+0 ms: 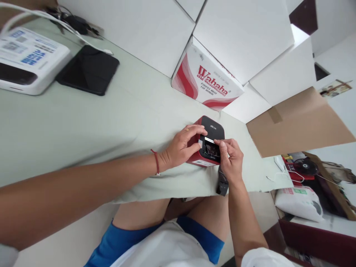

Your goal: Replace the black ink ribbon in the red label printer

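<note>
A small red-and-black box (pixel 213 128) with a dark top face stands on the green-covered table. My left hand (pixel 183 146) grips its left side, with fingers and thumb over the edge of the top. A narrow white strip (pixel 209 140) and a glossy dark patch (pixel 213 150) show on that face. At the right end of the strip, my right hand (pixel 231 157) is closed, thumb against fingers. What it pinches is hidden. Partly below my right hand, a black object (pixel 222 183) lies at the table's front edge; its kind is unclear.
A Wahaha water carton (pixel 208 83) stands behind the box against white panels. To the left lie a black phone (pixel 89 70), a white device (pixel 41 63) with labels, a white cable and keys (pixel 78 25). A brown cardboard sheet (pixel 300 122) leans at the right.
</note>
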A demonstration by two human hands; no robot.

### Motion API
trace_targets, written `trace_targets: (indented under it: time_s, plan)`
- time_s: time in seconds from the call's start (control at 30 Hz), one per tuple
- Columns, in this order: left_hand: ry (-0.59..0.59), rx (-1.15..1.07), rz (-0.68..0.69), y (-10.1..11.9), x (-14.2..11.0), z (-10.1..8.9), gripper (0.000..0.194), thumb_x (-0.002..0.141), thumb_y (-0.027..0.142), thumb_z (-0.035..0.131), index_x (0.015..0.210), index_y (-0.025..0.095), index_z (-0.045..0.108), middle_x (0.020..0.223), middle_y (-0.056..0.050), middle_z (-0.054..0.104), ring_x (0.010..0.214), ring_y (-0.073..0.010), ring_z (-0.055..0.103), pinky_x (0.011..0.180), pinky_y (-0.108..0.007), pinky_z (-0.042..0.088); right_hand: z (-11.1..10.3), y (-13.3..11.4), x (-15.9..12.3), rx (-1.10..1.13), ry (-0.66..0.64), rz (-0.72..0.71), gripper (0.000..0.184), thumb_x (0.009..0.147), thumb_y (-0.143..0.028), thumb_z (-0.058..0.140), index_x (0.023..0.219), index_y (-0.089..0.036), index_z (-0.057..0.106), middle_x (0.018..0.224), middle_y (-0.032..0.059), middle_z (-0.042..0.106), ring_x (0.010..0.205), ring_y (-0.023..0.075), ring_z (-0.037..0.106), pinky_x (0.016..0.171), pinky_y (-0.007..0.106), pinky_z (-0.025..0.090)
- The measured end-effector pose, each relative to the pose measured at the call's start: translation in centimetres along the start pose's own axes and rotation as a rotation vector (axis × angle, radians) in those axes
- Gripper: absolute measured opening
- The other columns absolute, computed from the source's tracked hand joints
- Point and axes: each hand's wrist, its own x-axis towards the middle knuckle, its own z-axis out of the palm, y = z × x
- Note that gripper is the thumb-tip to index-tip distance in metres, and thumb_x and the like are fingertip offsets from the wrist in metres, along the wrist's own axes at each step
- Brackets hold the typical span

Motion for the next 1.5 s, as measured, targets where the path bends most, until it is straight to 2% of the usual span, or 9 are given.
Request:
trace_targets:
  time_s: [0.27, 0.43, 0.63, 0.83, 1.03, 1.2, 1.33, 1.43, 1.5]
  plan:
    - [0.057, -0.187, -0.209, -0.9, 0.2, 0.4, 0.061, 0.083, 0.023, 0.067, 0.143, 0.03, 0.062, 0.167, -0.009, 0.052, 0.164, -0.0314, 0.043, 0.14, -0.057, 0.03, 0.3, -1.2, -4.2, -0.009, 0.089, -0.124, 0.029, 0.11, -0.026, 0.058, 0.126, -0.028, 0.083, 0.125, 0.0104, 0.082, 0.12, 0.0256, 0.076, 0.103, 0.049, 0.063]
    - [0.021, -0.266, -0.358, -2.2, 0.4, 0.8, 0.07, 0.084, 0.028, 0.067, 0.152, 0.032, 0.053, 0.166, -0.01, 0.049, 0.156, -0.0327, 0.049, 0.136, -0.061, 0.036, -0.5, -2.0, -5.4, -0.04, 0.051, -0.234, 0.035, 0.106, -0.015, 0.062, 0.132, -0.03, 0.079, 0.128, 0.0106, 0.081, 0.118, 0.026, 0.077, 0.1, 0.05, 0.064]
    - [-0.014, -0.308, -0.348, -2.9, 0.3, 0.5, 0.067, 0.09, 0.034, 0.068, 0.154, 0.031, 0.049, 0.169, -0.01, 0.05, 0.163, -0.031, 0.044, 0.139, -0.061, 0.034, 0.3, -1.9, -5.5, -0.058, 0.109, -0.217, 0.033, 0.105, -0.017, 0.062, 0.13, -0.03, 0.079, 0.122, 0.0108, 0.081, 0.116, 0.027, 0.078, 0.098, 0.051, 0.066]
    - [-0.088, -0.333, -0.298, -3.1, 0.6, 0.0, 0.091, 0.091, 0.03, 0.07, 0.172, 0.035, 0.03, 0.188, -0.008, 0.025, 0.177, -0.0309, 0.023, 0.145, -0.059, 0.022, 0.8, -1.6, -6.0, -0.027, 0.124, -0.208, 0.04, 0.104, -0.013, 0.064, 0.137, -0.033, 0.075, 0.126, 0.0096, 0.08, 0.119, 0.027, 0.076, 0.102, 0.052, 0.063]
    - [-0.165, -0.281, -0.201, -3.3, 0.9, -0.8, 0.098, 0.093, 0.03, 0.072, 0.177, 0.04, 0.023, 0.19, -0.004, 0.021, 0.178, -0.0306, 0.02, 0.145, -0.057, 0.02, 0.4, -1.8, -5.7, -0.005, 0.095, -0.226, 0.045, 0.103, -0.01, 0.065, 0.139, -0.033, 0.074, 0.126, 0.0095, 0.081, 0.12, 0.0262, 0.076, 0.102, 0.051, 0.063]
    - [-0.192, -0.28, -0.2, -4.2, 0.9, -0.7, 0.095, 0.096, 0.035, 0.072, 0.177, 0.038, 0.023, 0.189, -0.006, 0.024, 0.177, -0.03, 0.024, 0.144, -0.055, 0.026, -1.6, -1.6, -4.2, 0.085, -0.023, -0.159, 0.027, 0.105, -0.016, 0.065, 0.123, -0.029, 0.081, 0.12, 0.008, 0.083, 0.113, 0.0245, 0.078, 0.1, 0.047, 0.064]
    - [-0.169, -0.219, -0.2, -4.4, 0.9, -0.5, 0.083, 0.096, 0.036, 0.068, 0.172, 0.033, 0.034, 0.181, -0.011, 0.04, 0.169, -0.0332, 0.039, 0.14, -0.06, 0.034, -3.3, -0.7, -0.6, 0.188, -0.116, 0.045, 0.024, 0.109, -0.035, 0.063, 0.104, -0.026, 0.084, 0.105, 0.0058, 0.084, 0.094, 0.0212, 0.081, 0.087, 0.039, 0.066]
    - [-0.111, -0.17, -0.2, -4.3, 0.8, -0.3, 0.076, 0.094, 0.033, 0.066, 0.167, 0.03, 0.042, 0.173, -0.013, 0.05, 0.162, -0.0343, 0.046, 0.138, -0.061, 0.037, -3.2, 0.1, 3.2, 0.133, -0.29, 0.199, 0.03, 0.106, -0.046, 0.065, 0.105, -0.023, 0.085, 0.099, 0.0046, 0.083, 0.066, 0.015, 0.072, 0.066, 0.032, 0.061]
    - [-0.088, -0.158, -0.212, -4.1, 0.8, -0.1, 0.074, 0.093, 0.033, 0.066, 0.164, 0.028, 0.046, 0.169, -0.013, 0.053, 0.16, -0.0348, 0.048, 0.137, -0.061, 0.036, -2.4, 0.6, 5.7, 0.044, -0.436, 0.188, 0.027, 0.102, -0.04, 0.066, 0.112, -0.023, 0.086, 0.103, 0.0048, 0.085, 0.069, 0.0158, 0.073, 0.067, 0.032, 0.06]
